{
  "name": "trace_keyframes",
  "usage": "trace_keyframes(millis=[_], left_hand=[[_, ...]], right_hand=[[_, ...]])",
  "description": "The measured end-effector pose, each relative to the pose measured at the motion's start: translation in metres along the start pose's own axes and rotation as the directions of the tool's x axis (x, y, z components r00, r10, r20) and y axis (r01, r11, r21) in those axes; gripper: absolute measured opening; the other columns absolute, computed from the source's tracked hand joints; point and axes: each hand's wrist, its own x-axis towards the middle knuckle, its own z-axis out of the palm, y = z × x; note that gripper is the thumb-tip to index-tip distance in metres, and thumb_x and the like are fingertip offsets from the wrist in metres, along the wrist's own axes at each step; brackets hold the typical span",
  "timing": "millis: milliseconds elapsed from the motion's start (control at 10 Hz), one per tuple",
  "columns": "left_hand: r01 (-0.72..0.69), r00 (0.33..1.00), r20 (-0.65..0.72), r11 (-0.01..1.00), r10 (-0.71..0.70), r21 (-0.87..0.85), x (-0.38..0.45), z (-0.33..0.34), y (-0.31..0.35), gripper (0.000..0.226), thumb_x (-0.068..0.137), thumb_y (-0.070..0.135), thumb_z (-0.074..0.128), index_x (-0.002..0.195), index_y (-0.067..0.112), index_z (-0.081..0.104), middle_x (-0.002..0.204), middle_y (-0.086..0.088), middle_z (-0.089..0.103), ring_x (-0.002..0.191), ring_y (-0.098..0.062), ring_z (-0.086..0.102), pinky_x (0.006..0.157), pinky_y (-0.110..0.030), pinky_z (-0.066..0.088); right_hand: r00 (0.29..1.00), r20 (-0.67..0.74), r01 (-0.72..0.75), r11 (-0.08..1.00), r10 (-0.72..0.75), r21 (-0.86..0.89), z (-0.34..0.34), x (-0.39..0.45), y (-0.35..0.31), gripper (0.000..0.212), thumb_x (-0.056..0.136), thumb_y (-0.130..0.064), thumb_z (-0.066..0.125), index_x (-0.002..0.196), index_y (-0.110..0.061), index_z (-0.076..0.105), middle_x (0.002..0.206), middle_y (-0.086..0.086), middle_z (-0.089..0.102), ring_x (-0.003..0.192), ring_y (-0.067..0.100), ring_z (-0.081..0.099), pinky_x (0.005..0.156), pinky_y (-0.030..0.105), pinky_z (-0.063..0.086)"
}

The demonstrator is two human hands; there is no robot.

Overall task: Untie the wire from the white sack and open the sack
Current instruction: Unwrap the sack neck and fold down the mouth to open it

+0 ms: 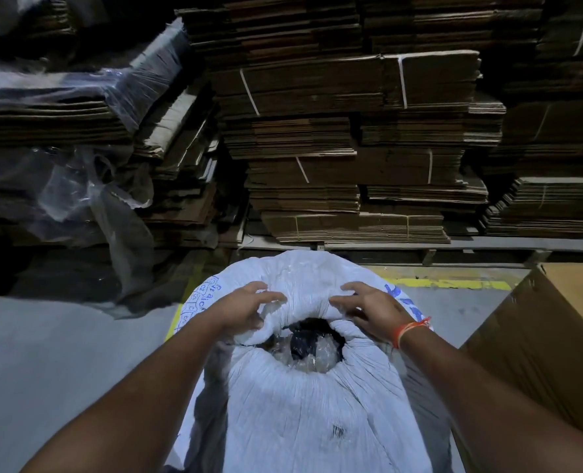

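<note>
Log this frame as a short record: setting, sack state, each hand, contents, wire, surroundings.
setting: storage area, grey floor
sack state: white sack upright, mouth partly open, rim gathered
left hand: fingers curled on the far rim of the sack mouth
right hand: fingers curled on the far rim of the sack mouth, orange thread on wrist
contents: clear plastic and something dark inside
wire: none visible
surroundings: stacks of flattened cardboard behind; cardboard box at right

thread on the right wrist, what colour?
Orange, a thin wrist thread just behind the right hand gripping the white sack. Head view.
</note>
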Motion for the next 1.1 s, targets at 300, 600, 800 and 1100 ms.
trace_keyframes(millis=[300,600,800,1100], left_hand=[[0.074,0.98,-0.194,0.986,-0.044,0.152,0.018,0.013,0.02,0.033,0.087,0.019,0.067,0.111,0.041,0.07,0.112,0.01,0.064,0.091,-0.015,0.067,0.091,-0.034,0.046],[0.184,0.89,-0.451,0.958,-0.067,0.222,0.034,-0.003,0.022,0.039,0.084,0.014,0.059,0.115,0.035,0.069,0.117,0.007,0.064,0.092,-0.027,0.069,0.077,-0.033,0.043],[0.23,0.862,-0.479,0.97,-0.165,0.081,0.037,-0.014,0.023,0.033,0.077,0.012,0.063,0.098,0.036,0.071,0.107,0.009,0.064,0.091,-0.022,0.07,0.074,-0.032,0.051],[0.14,0.79,-0.584,0.982,-0.187,-0.125,-0.034,-0.028,0.065,0.028,0.089,0.021,0.066,0.115,0.032,0.071,0.125,0.007,0.065,0.087,-0.014,0.07,0.08,-0.036,0.057]], right_hand=[[0.985,-0.116,-0.137,0.988,0.128,-0.068,0.013,0.008,0.013,0.025,0.093,-0.016,0.071,0.114,-0.029,0.078,0.102,-0.002,0.067,0.101,0.019,0.068,0.08,0.033,0.056],[0.939,-0.238,-0.249,0.968,0.247,0.026,0.014,0.014,0.026,0.028,0.09,-0.006,0.072,0.11,-0.024,0.08,0.097,-0.003,0.067,0.097,0.019,0.068,0.079,0.025,0.052],[0.948,-0.18,-0.27,0.963,0.263,-0.011,0.003,0.02,0.015,0.027,0.091,-0.02,0.072,0.115,-0.031,0.078,0.104,-0.002,0.066,0.107,0.021,0.064,0.09,0.033,0.054],[0.922,-0.251,-0.268,0.953,0.296,0.143,-0.018,-0.029,-0.033,0.033,0.093,-0.026,0.068,0.126,-0.027,0.072,0.106,-0.004,0.059,0.112,0.021,0.056,0.095,0.033,0.048]])
